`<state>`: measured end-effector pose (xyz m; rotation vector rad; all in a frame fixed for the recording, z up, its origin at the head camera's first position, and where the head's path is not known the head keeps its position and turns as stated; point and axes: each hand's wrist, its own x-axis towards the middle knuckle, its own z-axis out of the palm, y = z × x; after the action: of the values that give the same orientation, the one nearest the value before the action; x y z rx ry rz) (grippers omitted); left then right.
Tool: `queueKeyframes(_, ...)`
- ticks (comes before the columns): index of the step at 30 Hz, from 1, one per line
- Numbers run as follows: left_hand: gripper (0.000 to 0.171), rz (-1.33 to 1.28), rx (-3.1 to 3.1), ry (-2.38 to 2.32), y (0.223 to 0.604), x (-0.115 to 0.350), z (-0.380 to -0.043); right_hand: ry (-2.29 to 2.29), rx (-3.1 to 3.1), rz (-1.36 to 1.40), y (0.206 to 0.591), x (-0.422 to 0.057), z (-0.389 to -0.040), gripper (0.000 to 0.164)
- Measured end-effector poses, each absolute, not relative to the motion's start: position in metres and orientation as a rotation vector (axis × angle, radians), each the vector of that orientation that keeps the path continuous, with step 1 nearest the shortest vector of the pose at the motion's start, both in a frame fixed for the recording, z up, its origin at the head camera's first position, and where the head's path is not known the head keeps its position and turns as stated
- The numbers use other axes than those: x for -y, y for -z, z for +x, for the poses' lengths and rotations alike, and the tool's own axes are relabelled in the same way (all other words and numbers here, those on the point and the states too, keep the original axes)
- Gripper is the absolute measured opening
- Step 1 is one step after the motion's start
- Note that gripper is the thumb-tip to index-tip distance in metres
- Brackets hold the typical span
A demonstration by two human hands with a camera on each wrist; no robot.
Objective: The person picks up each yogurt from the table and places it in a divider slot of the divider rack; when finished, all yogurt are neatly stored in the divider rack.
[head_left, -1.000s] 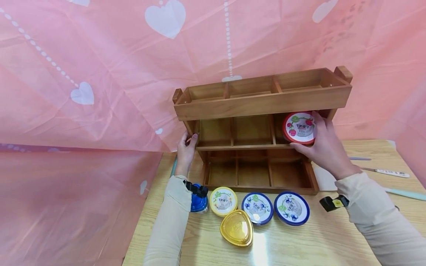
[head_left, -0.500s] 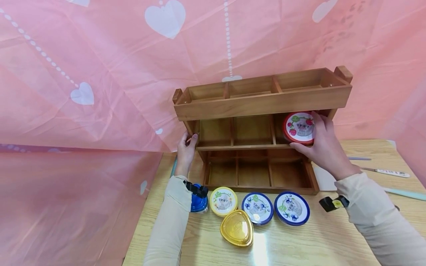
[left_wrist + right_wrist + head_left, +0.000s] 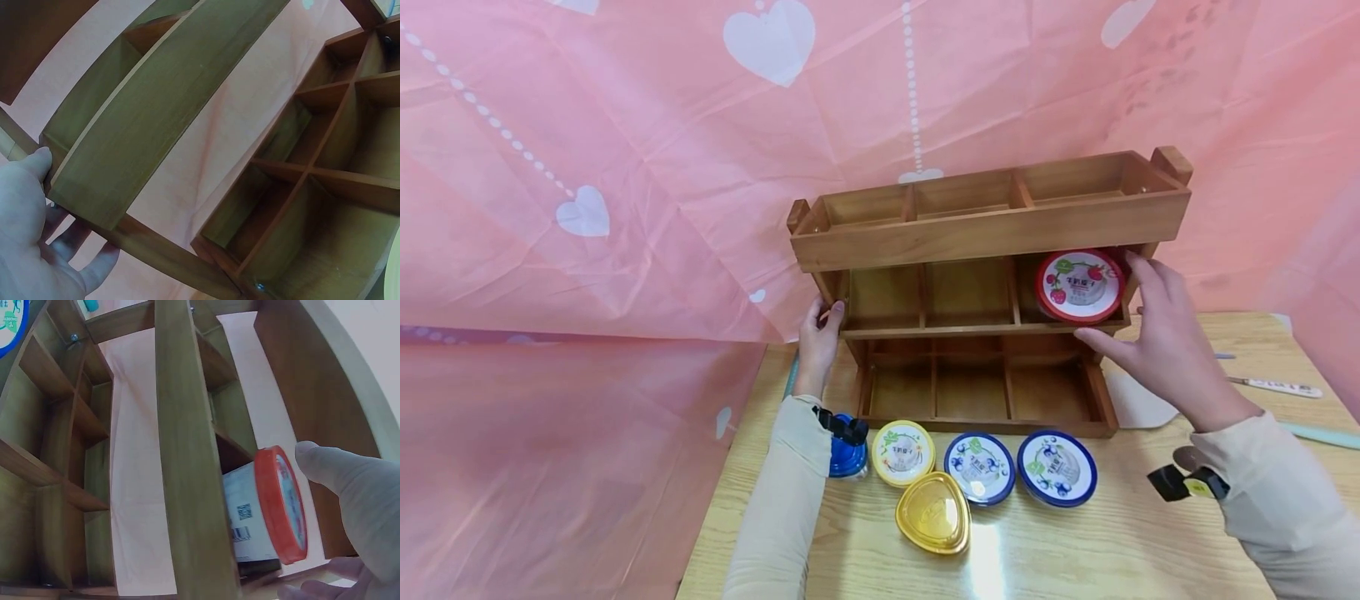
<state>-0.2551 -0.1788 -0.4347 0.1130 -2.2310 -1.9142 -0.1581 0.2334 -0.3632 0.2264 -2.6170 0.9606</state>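
Now tilted in the shelf's (image 3: 992, 233) middle-right compartment, red-lidded cup (image 3: 1080, 286) might tip forward; right hand (image 3: 1165, 350) spread beside, left hand (image 3: 817, 342) gripping the shelf's left edge.

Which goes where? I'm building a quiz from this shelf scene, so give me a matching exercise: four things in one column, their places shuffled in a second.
Things
1. red-lidded cup
2. gold triangular container
3. left hand
4. blue bottle cap

Places
A. beside the left sleeve, on the table
B. middle shelf, right compartment
C. table, nearest the camera
D. on the rack's left post

Pairs: 1-B, 2-C, 3-D, 4-A
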Motion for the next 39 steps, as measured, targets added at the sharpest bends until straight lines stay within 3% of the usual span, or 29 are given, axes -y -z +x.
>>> queueKeyframes(17, 0.044, 0.102, 2.205, 1.935, 0.434, 0.179, -0.255, -0.93, 2.627, 0.206, 0.377, -0.234, -0.106, 0.109)
queueKeyframes(39, 0.047, 0.09, 2.213, 1.929, 0.433, 0.178, -0.253, -1.027, 2.896, 0.262, 0.481, -0.22, -0.055, 0.111)
